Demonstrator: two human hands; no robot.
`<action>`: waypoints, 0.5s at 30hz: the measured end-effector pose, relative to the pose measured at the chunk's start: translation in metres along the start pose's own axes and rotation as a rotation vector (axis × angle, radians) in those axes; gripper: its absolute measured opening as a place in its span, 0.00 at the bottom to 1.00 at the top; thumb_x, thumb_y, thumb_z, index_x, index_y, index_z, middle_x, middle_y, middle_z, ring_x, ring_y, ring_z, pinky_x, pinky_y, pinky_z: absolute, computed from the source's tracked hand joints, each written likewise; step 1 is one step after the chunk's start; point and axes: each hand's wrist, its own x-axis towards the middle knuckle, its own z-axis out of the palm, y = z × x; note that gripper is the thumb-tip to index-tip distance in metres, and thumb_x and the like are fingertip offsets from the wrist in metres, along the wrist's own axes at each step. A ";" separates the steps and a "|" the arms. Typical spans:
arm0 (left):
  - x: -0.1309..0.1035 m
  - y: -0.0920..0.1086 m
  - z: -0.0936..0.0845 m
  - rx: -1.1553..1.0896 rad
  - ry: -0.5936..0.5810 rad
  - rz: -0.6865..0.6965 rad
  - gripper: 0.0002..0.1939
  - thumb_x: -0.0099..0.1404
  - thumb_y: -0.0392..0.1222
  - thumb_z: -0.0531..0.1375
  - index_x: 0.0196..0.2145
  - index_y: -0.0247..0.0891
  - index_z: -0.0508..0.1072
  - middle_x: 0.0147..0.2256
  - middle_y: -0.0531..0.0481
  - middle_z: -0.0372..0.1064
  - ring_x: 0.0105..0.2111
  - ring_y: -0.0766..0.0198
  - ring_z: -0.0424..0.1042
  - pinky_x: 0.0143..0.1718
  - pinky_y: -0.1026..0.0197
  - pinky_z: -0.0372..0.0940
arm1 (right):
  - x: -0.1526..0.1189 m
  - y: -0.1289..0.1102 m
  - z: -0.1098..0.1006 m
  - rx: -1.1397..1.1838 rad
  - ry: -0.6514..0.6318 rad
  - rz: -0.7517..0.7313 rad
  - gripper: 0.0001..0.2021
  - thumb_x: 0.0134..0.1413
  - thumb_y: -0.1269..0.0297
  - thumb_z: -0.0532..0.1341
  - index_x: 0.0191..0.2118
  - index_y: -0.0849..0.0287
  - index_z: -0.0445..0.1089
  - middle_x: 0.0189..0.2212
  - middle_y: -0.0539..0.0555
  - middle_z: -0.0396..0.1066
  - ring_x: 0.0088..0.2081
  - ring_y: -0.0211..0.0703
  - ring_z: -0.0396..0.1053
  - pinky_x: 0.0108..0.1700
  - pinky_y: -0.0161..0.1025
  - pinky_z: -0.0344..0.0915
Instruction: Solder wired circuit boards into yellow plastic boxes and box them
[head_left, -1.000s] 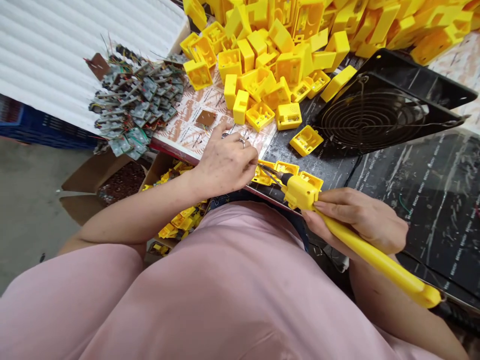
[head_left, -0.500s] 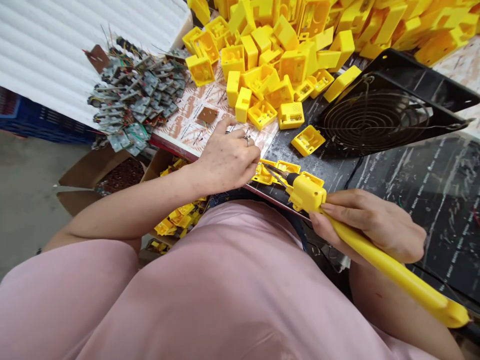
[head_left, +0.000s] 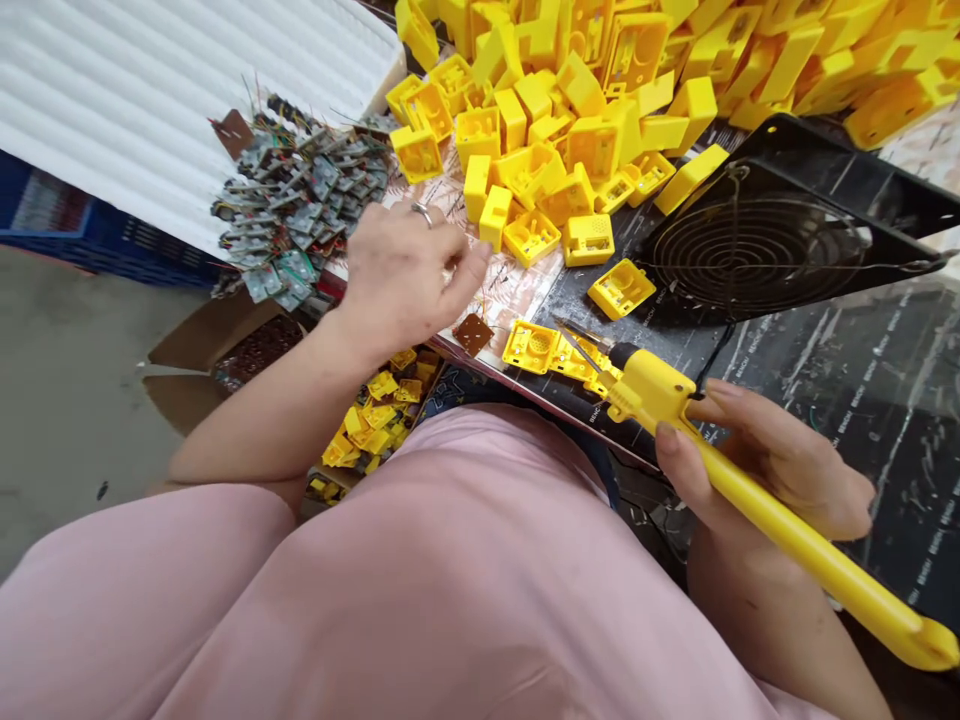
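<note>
My right hand [head_left: 780,465] is closed around the long yellow handle of a soldering iron [head_left: 660,385]. Its metal tip and thin feed tube point left, above a row of small yellow plastic cases [head_left: 531,346] at the bench's front edge. My left hand [head_left: 409,270] is over the bench beside the heap of small circuit boards [head_left: 300,190]. Its thumb stands apart from the bent fingers, whose tips are hidden; no held thing shows. Just right of its wrist lies a brown circuit board [head_left: 474,334] with thin wires, left of the row.
Many yellow cases [head_left: 536,170] are piled at the back. A black fan [head_left: 735,240] with a wire guard stands at the right. White ribbed foam [head_left: 187,90] lies at the back left. Below the bench edge are a cardboard box [head_left: 184,400] and more yellow parts [head_left: 367,425].
My left hand has moved left and up from the row of cases, toward the circuit boards. A brown board now lies beside the row. The soldering iron has shifted slightly right, back from the cases.
</note>
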 end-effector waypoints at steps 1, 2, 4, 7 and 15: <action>0.000 0.001 0.006 0.024 -0.019 0.006 0.23 0.74 0.56 0.54 0.28 0.39 0.76 0.29 0.45 0.74 0.39 0.54 0.74 0.46 0.50 0.68 | 0.000 -0.001 0.000 -0.001 0.003 0.009 0.22 0.60 0.63 0.71 0.59 0.46 0.74 0.35 0.47 0.82 0.26 0.41 0.76 0.26 0.38 0.71; 0.000 0.002 0.013 0.028 -0.049 0.005 0.20 0.70 0.55 0.57 0.28 0.39 0.77 0.28 0.46 0.74 0.39 0.53 0.75 0.45 0.50 0.68 | 0.000 -0.002 0.000 0.005 0.010 0.013 0.22 0.59 0.64 0.72 0.59 0.46 0.75 0.35 0.47 0.82 0.27 0.41 0.77 0.27 0.37 0.72; -0.002 0.005 0.023 -0.007 -0.117 -0.016 0.14 0.65 0.50 0.60 0.30 0.39 0.80 0.29 0.45 0.75 0.39 0.51 0.76 0.44 0.49 0.68 | 0.001 -0.004 -0.002 0.039 0.017 0.001 0.23 0.58 0.66 0.73 0.59 0.46 0.76 0.36 0.47 0.82 0.29 0.41 0.78 0.29 0.37 0.74; -0.007 0.005 0.025 -0.161 -0.157 0.001 0.13 0.65 0.44 0.58 0.35 0.39 0.83 0.36 0.45 0.80 0.42 0.51 0.77 0.47 0.48 0.68 | -0.001 -0.004 -0.004 0.074 0.006 0.010 0.27 0.57 0.70 0.73 0.61 0.45 0.75 0.38 0.46 0.83 0.31 0.42 0.79 0.30 0.37 0.76; -0.025 0.005 0.017 -0.422 -0.177 0.149 0.10 0.69 0.44 0.62 0.36 0.41 0.83 0.32 0.51 0.82 0.38 0.58 0.77 0.50 0.52 0.63 | -0.001 -0.002 -0.008 0.165 -0.025 -0.041 0.33 0.55 0.70 0.74 0.65 0.45 0.71 0.40 0.48 0.83 0.31 0.40 0.79 0.30 0.34 0.76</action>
